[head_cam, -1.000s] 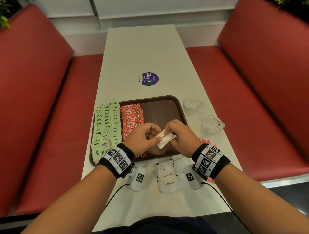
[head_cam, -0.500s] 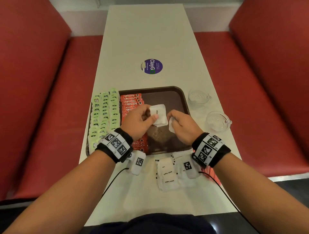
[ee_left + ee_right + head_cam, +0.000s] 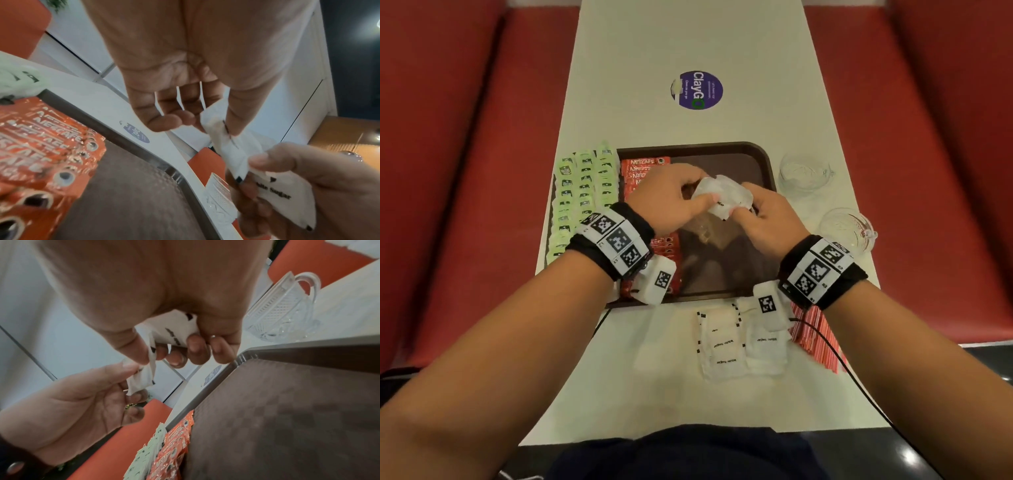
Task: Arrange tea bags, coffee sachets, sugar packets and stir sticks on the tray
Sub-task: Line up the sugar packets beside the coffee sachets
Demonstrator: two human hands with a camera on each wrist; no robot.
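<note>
Over the bare middle of the brown tray [image 3: 739, 164], pinching one end of a small bunch of white sugar packets [image 3: 722, 197] between thumb and fingertips of the left hand [image 3: 671, 198]. Gripping the other end with the right hand [image 3: 767, 219], fingers curled round two or three packets, exact count impossible to tell. Holding the bunch in the air, not yet touching the tray floor.

Closing up again after half a second apart, when each hand was holding its own packet. Also working farther up the tray than a second ago, level with the top of the coffee row. Judging from that: probably squaring the packets together before laying them down beside the coffee, so starting the sugar column.

Lying already in place on the tray's left side, green tea bags [image 3: 585, 185] in rows. Sitting just right of them, red Nescafé coffee sachets [image 3: 642, 166]. Waiting on the white table [image 3: 688, 41] just in front of the tray, more white sugar packets [image 3: 722, 342]. Lying beside those, under the right wrist, red-striped stir sticks [image 3: 815, 329], not yet on the tray. Standing right of the tray, two glass cups [image 3: 803, 174].
</note>
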